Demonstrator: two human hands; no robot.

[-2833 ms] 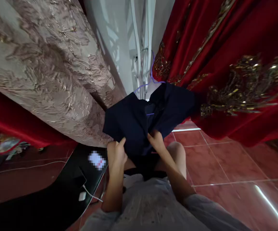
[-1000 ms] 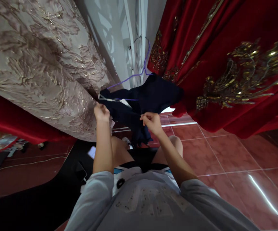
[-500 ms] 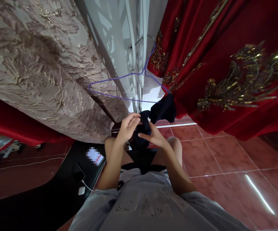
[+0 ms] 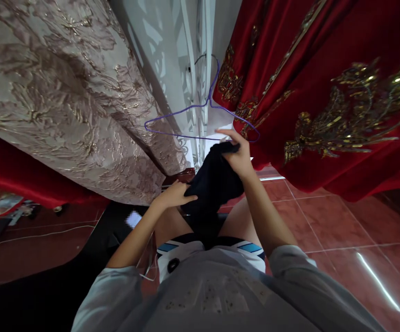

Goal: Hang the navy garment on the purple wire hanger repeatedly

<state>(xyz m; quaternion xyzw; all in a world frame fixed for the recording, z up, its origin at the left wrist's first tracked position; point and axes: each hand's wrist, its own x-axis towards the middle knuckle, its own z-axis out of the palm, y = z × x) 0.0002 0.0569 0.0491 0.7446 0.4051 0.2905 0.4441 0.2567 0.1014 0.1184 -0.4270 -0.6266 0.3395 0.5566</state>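
The light is dim, but white glare (a slanting streak) crosses tiles.

Head camera faces forward and down, near the dark cloth

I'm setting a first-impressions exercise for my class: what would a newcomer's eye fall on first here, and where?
Probably the red cloth with gold sequin patterns, filling the upper right, opposite the pale, raised-pattern cloth at upper left. Between them is a thin purple hanger. Below it, mid-picture, the right hand grips a dark garment, with the left hand at its edge.
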